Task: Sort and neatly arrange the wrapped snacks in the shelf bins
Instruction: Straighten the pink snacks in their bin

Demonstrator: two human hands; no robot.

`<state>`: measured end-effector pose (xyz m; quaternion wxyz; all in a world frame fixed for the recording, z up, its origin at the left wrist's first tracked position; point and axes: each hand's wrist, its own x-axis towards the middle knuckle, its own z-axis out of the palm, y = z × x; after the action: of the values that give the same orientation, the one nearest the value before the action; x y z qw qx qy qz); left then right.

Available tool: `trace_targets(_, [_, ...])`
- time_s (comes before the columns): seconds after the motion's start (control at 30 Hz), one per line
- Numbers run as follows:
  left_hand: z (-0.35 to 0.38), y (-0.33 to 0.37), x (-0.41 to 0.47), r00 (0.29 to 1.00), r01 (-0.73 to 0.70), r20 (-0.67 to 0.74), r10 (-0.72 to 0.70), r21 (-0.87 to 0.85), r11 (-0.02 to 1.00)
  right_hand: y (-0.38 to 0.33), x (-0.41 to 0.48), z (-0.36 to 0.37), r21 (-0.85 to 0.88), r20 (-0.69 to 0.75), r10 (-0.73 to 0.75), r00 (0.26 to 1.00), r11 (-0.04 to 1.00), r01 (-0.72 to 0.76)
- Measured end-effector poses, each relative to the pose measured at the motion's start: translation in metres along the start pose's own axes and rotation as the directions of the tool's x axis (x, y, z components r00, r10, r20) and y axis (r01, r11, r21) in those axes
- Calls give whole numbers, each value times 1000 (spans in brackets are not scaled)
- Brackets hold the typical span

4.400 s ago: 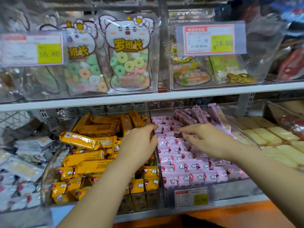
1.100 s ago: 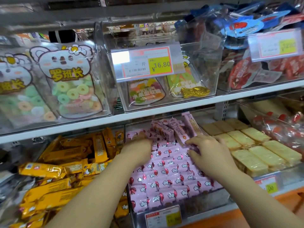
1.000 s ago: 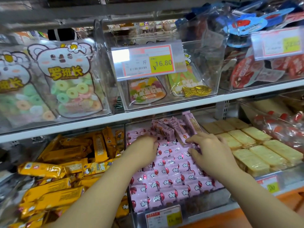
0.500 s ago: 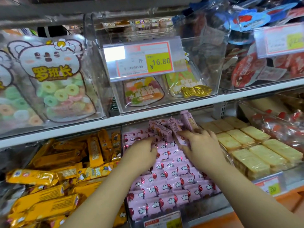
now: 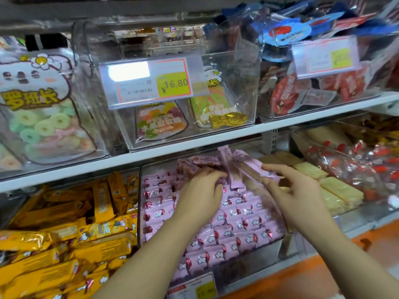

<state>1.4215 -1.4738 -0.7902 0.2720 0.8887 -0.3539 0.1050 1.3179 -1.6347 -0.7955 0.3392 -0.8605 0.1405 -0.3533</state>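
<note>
Several loose pink bars (image 5: 200, 161) at the bin's (image 5: 241, 275) rear (behind the tidy rows (image 5: 237, 229)) are newly in our grip: the left hand (image 5: 200, 186) curls its fingers round a bunch and the right hand (image 5: 295, 190) pinches one, so we can likely square them up next.

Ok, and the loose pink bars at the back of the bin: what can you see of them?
The loose pink bars are long, slim packs in shiny pink wrap. They lie in a jumbled heap, tilted at different angles, at the back of the clear bin, above neat rows of small pink packs. The left hand and the right hand grip them.
</note>
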Motion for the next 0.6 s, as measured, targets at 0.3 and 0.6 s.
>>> trace_targets(0.3, [28,21,37,983,36,175,-46,61,997,16,-3,-1,103,-78,12,997,995,-4])
trace_targets(0.6, [23,17,38,989,137,59,-133,-66,988,22,-4,5,122,-52,-35,998,992,42])
